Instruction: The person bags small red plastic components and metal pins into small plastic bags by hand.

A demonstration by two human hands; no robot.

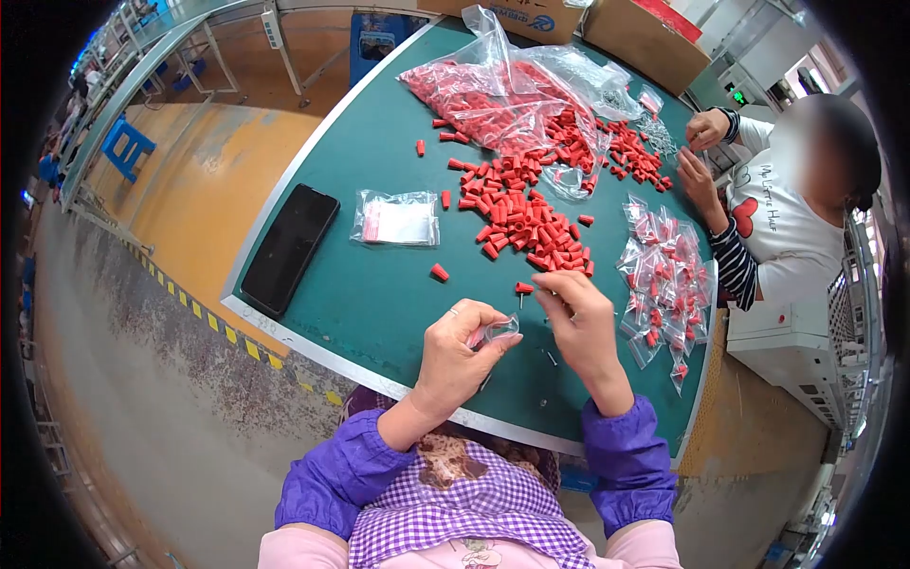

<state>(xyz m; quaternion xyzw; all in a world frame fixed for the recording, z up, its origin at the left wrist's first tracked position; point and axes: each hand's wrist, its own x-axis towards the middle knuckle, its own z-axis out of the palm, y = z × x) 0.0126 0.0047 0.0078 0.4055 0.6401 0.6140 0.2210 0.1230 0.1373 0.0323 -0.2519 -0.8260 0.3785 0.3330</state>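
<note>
My left hand [462, 353] pinches a small clear plastic bag [497, 331] with a bit of pink or red showing in it. To its right, my right hand [576, 321] has its thumb and index fingertips drawn together at a small red cone-shaped cap [524, 287]. A thin metal screw [521, 302] shows just below that cap. A large heap of similar red caps [531, 223] lies beyond both hands. One loose red cap [440, 273] sits on the table above my left hand. Another small screw [553, 358] lies below my right hand.
The green table [379, 313] carries a phone [290, 248], a stack of flat clear bags [396, 219], a big bag of red caps [483, 90] and filled small bags [666, 275]. Across the right edge, a co-worker's hands [703, 152] are near metal screws [656, 133]. Cardboard boxes [645, 43] stand behind.
</note>
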